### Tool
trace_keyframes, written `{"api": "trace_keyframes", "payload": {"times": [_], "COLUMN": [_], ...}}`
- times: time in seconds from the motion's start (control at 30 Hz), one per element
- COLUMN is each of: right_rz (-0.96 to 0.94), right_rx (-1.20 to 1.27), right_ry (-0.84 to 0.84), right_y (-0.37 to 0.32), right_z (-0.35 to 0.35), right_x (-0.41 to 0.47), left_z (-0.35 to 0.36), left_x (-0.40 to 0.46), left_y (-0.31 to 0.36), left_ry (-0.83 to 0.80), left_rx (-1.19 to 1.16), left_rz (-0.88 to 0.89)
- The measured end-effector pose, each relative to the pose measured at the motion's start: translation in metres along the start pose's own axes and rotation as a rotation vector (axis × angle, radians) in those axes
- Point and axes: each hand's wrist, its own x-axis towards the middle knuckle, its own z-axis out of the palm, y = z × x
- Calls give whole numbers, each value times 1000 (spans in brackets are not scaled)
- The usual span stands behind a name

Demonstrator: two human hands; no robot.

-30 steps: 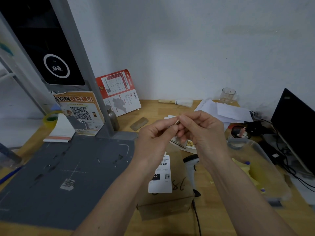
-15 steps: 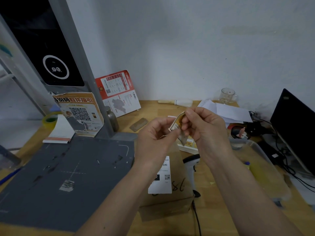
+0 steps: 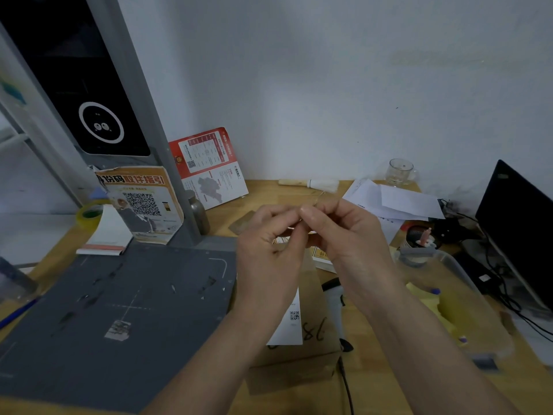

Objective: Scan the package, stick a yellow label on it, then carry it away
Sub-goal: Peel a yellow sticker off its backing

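Observation:
A brown cardboard package [image 3: 311,351] lies on the wooden desk below my hands, with a white shipping label [image 3: 288,322] and "98" handwritten on top. My left hand [image 3: 269,250] and my right hand [image 3: 347,235] meet above it, fingertips pinched together on a small label strip [image 3: 311,233] that is mostly hidden between them. A white handheld scanner [image 3: 333,298] lies just right of the package, partly behind my right forearm. A pad of yellow labels [image 3: 321,256] shows under my right hand.
A dark grey mat [image 3: 119,295] covers the left of the desk under a scanning stand [image 3: 98,109]. A clear plastic bin [image 3: 460,298] with yellow items sits right. Papers [image 3: 398,202], a glass cup [image 3: 399,172], a black monitor [image 3: 517,223] and cables stand at the back right.
The curled label strip visible between my fingers half a second ago is now pinched tight and nearly hidden. Both hands stay together above the package.

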Motion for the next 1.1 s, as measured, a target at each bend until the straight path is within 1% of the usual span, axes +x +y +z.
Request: {"api": "trace_keyframes", "payload": {"times": [0.23,0.43,0.77,0.9,1.1], "right_rz": [86,121,125,129,122], "right_rx": [193,249,251,292,272], "right_ry": [-91,-87,-81,-101,-95], "right_y": [-4,-6,-5,-5,-4], "right_z": [1,2,2,1,1], "right_x": [-1,-2,-5,-6,-7], "left_z": [-2,-3,-4,-3,-3], "left_x": [0,-2,-5,-5,-6], "left_y": [-1,-1,-2,-3,-2], "left_ry": [1,-14,-15,-21,-12], "left_rx": [4,36,62,66,80], "left_rz": [38,82,107,106,116]}}
